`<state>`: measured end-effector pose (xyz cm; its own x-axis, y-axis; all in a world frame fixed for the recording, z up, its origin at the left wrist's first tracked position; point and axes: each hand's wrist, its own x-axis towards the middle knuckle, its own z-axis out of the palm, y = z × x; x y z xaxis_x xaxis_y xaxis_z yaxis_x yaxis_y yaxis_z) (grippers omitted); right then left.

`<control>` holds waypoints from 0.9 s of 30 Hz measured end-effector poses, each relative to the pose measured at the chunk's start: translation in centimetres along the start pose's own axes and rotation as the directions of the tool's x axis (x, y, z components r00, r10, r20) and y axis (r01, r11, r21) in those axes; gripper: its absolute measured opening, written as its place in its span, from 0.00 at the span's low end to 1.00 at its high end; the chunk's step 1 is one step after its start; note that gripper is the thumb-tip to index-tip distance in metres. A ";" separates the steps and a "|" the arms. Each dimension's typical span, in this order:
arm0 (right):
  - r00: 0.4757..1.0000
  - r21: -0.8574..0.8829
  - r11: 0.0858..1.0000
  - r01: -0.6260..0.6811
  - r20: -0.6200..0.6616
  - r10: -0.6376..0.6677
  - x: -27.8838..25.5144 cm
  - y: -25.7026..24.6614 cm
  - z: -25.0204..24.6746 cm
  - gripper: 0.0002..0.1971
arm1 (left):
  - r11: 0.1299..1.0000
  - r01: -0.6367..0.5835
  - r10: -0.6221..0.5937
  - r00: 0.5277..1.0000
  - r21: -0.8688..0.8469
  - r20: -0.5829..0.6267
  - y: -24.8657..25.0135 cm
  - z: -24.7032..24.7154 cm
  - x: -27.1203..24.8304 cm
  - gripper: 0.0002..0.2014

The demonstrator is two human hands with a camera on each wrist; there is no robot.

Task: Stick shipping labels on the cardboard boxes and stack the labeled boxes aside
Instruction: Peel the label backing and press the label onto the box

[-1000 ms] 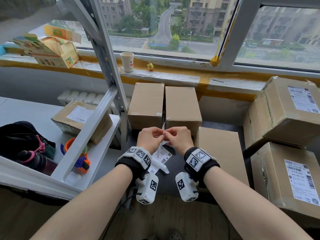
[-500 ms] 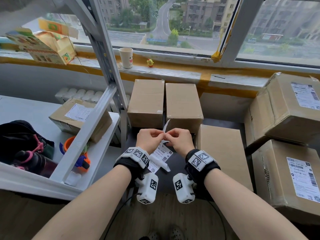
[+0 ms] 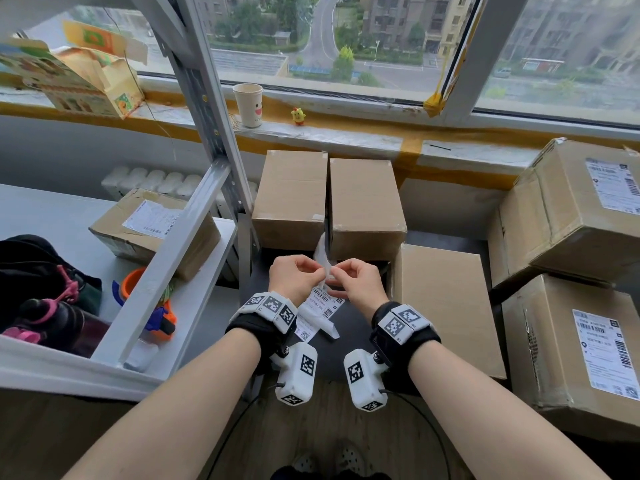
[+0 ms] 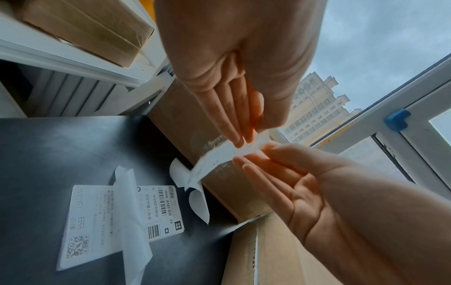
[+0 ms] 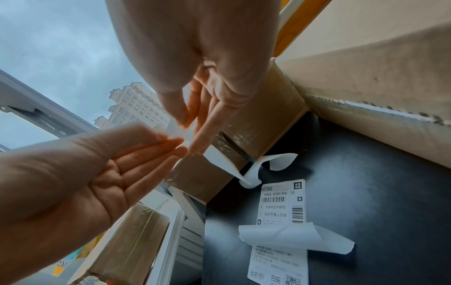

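Both hands, left hand (image 3: 298,279) and right hand (image 3: 356,283), pinch one white label strip (image 4: 229,152) between fingertips above the dark worktop (image 4: 61,154). Under them lies a printed shipping label (image 5: 280,210) with curled backing paper (image 5: 292,237). Two unlabeled cardboard boxes (image 3: 329,199) stand just behind.

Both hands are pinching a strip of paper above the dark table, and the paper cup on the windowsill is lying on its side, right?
Not quite: the paper cup stands upright on the windowsill, as the head view shows. The left hand and right hand do pinch the paper strip.
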<state>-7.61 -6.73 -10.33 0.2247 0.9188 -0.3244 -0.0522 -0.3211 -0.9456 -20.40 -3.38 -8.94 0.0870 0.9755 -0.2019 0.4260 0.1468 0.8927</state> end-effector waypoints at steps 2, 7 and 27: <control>1.000 -0.019 1.000 0.023 -0.003 -0.023 0.1 0.0 0.1 0.06 | 1.000 -0.005 0.005 1.000 -0.016 -0.009 0.0 0.3 0.1 0.03; 0.999 -0.120 0.992 0.045 -0.017 -0.047 0.5 -0.1 0.2 0.06 | 0.998 0.004 -0.004 1.000 -0.056 0.006 0.0 0.5 0.1 0.02; 0.931 -0.218 0.968 -0.120 -0.363 0.034 1.1 -2.0 -4.5 0.10 | 0.965 0.135 -0.190 0.950 -0.226 -0.246 -0.2 -3.0 2.5 0.10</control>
<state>-2.90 -6.13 -8.70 0.5609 0.7613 -0.3252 0.1346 -0.4715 -0.8715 -22.98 -0.49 -8.44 -0.2200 0.9395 -0.2626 0.2196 0.3100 0.9250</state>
